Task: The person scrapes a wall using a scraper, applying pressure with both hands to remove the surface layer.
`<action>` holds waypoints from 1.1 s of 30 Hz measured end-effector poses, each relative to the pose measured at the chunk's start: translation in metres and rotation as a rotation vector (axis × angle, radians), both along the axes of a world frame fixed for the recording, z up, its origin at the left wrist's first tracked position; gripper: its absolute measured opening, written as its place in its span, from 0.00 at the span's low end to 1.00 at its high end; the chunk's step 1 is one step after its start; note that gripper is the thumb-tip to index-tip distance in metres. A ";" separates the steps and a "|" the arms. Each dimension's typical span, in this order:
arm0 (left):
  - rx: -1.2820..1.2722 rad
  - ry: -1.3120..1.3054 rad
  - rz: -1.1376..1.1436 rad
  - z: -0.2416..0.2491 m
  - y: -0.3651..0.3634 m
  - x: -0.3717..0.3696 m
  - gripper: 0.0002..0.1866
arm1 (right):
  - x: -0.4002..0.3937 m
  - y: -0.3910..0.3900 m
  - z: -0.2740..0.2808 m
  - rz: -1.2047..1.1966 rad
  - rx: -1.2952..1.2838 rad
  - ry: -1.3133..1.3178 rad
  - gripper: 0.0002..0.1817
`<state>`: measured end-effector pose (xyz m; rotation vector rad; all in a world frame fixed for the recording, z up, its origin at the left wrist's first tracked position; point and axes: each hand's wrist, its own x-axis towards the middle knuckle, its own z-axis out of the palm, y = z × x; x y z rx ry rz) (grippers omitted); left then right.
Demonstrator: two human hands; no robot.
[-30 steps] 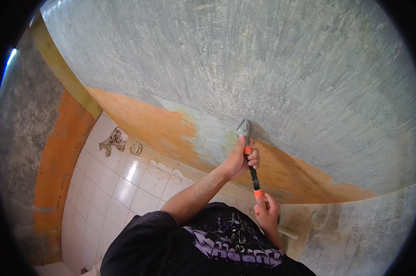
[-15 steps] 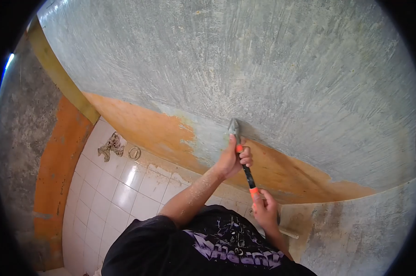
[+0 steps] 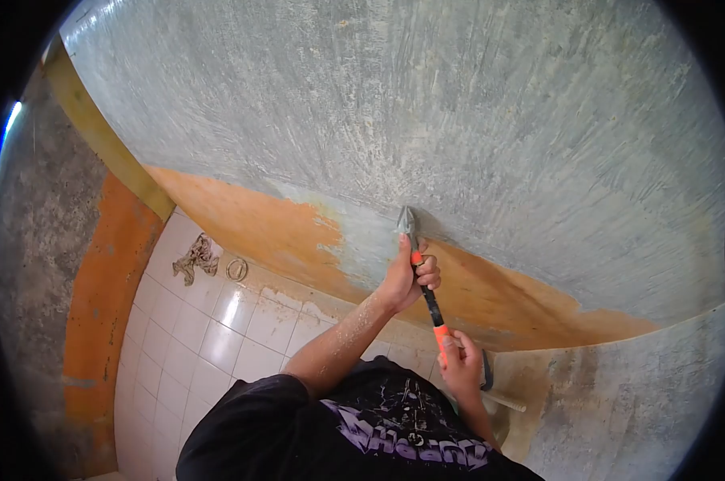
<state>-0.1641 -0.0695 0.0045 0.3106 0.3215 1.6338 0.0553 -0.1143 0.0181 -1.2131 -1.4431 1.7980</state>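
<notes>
The metal-headed tool [image 3: 407, 220] has shifted left, both hands [image 3: 405, 282] closed around its handle [image 3: 431, 305].

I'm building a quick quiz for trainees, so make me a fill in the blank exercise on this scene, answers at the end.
1. On the tool, the person's ____ (left/right) grip is nearer the metal head.
2. Besides gray, the wall shows large areas of ____.
3. A crumpled cloth lies on a floor of pale ____.

Missing words: left; orange; tiles.
</notes>
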 end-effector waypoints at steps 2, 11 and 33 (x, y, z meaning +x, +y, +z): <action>-0.112 -0.001 0.002 0.018 0.002 0.012 0.27 | 0.009 0.003 0.004 -0.017 -0.041 0.000 0.17; -0.096 -0.032 0.036 0.015 -0.003 -0.006 0.27 | -0.009 0.000 0.006 -0.010 -0.002 0.008 0.16; -0.070 -0.009 0.013 0.001 -0.002 -0.007 0.28 | -0.010 0.002 0.009 -0.054 0.026 -0.042 0.16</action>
